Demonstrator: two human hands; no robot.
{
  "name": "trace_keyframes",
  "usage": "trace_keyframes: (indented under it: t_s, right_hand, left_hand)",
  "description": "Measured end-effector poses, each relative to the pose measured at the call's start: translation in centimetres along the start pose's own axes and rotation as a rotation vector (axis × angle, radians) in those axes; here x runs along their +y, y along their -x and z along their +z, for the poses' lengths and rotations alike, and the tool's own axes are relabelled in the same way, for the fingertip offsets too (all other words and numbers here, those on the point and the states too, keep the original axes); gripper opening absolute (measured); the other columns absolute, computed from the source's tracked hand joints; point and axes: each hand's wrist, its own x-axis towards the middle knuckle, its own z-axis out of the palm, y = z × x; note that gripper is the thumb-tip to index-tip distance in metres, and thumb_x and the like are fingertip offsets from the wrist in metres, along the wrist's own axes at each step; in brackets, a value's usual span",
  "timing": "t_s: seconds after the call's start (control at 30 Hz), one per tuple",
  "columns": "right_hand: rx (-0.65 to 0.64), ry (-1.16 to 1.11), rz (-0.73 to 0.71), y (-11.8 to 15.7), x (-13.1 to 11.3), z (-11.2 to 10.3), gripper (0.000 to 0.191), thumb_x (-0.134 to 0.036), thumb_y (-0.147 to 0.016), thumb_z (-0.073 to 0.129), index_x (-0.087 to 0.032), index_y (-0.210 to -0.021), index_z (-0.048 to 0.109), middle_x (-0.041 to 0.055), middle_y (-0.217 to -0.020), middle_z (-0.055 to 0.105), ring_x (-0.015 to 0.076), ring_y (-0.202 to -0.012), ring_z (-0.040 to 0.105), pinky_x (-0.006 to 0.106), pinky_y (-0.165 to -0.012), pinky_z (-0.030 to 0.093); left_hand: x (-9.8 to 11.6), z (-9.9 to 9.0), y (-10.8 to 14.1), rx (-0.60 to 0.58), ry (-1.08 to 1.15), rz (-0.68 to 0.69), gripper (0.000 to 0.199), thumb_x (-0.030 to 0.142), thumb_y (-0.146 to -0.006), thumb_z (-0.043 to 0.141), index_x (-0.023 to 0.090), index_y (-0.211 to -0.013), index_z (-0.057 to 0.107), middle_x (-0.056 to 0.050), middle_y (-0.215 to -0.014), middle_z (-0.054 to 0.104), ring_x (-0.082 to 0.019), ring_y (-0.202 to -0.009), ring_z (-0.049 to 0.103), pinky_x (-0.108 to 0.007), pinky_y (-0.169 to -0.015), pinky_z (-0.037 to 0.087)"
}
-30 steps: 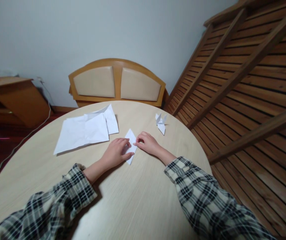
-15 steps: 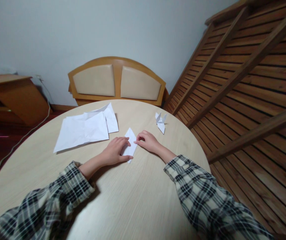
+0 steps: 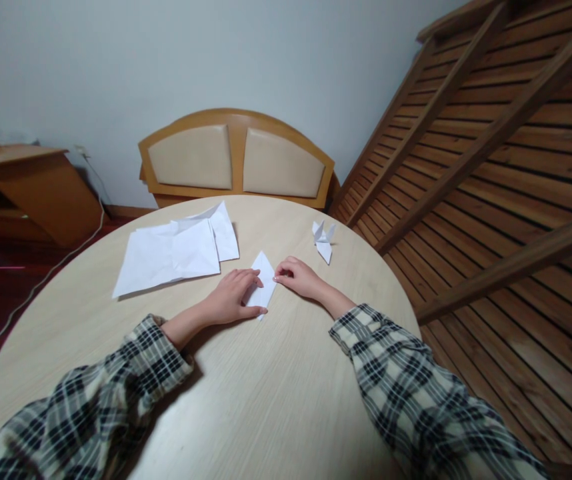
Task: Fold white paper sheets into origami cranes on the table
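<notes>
A small kite-shaped piece of folded white paper (image 3: 267, 283) lies flat on the round table, its points toward and away from me. My left hand (image 3: 233, 295) rests over its left side with thumb and fingers spread, pressing it down and hiding that part. At the right corner of the paper, my right hand (image 3: 299, 277) has its thumb and forefinger pinched together on the edge. Farther back on the right stands a folded white paper crane (image 3: 323, 240), apart from both hands.
Several creased white paper sheets (image 3: 171, 253) lie overlapping at the table's back left. Behind the round table (image 3: 266, 400) stands a padded wooden headboard (image 3: 237, 160) by the wall. A slatted wooden frame (image 3: 496, 200) leans along the right, and a wooden desk (image 3: 41, 190) is at far left.
The view has shifted slightly. My right thumb and forefinger have moved slightly along the paper's right edge. My left hand keeps its place on the paper, its fingers slightly more raised.
</notes>
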Motion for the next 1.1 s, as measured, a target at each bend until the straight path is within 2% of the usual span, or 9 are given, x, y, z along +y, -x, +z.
trace_keyframes:
  t_s: [0.2,0.4,0.7,0.9,1.1]
  right_hand:
    - [-0.003,-0.006,-0.001,0.05,-0.03,-0.08,0.005,-0.021,-0.081,0.066,-0.016,-0.081,0.066,0.0016,-0.081,0.054,0.0131,-0.075,0.053,0.027,-0.073,0.041]
    - [0.010,-0.015,0.017,0.09,-0.20,-0.07,0.002,-0.015,-0.082,0.062,-0.016,-0.083,0.064,0.0019,-0.084,0.056,0.0124,-0.076,0.053,0.026,-0.074,0.042]
    - [0.040,0.023,0.003,0.07,-0.02,0.11,0.017,-0.008,-0.085,0.052,-0.016,-0.090,0.067,0.0027,-0.084,0.057,0.0120,-0.076,0.053,0.026,-0.074,0.041]
    - [0.038,0.034,0.005,0.11,-0.26,0.02,0.013,-0.021,-0.088,0.055,-0.016,-0.091,0.067,0.0028,-0.083,0.057,0.0127,-0.075,0.052,0.026,-0.072,0.041]
    - [0.024,0.008,0.013,0.13,-0.11,0.07,0.014,-0.027,-0.081,0.066,-0.017,-0.091,0.067,0.0030,-0.087,0.058,0.0126,-0.076,0.054,0.027,-0.073,0.042]
  left_hand:
    - [-0.04,0.03,0.08,0.013,-0.005,0.009,0.051,0.054,-0.074,0.067,0.020,-0.110,0.055,-0.015,-0.136,0.051,-0.033,-0.124,0.047,-0.051,-0.104,0.034]
    - [-0.20,0.19,0.12,-0.009,-0.040,0.015,0.062,0.055,-0.077,0.065,0.022,-0.127,0.051,-0.014,-0.140,0.049,-0.033,-0.129,0.042,-0.053,-0.108,0.029]
    - [-0.29,0.21,0.15,-0.019,-0.055,0.012,0.065,0.055,-0.077,0.064,0.020,-0.130,0.051,-0.016,-0.141,0.047,-0.033,-0.130,0.041,-0.053,-0.109,0.028]
    - [-0.30,0.20,0.11,-0.011,-0.046,0.015,0.063,0.056,-0.077,0.064,0.022,-0.129,0.052,-0.015,-0.142,0.047,-0.033,-0.130,0.042,-0.052,-0.108,0.029]
    - [-0.43,0.30,0.12,0.000,-0.053,0.024,0.063,0.056,-0.077,0.064,0.022,-0.128,0.052,-0.014,-0.141,0.048,-0.033,-0.129,0.042,-0.052,-0.108,0.029]
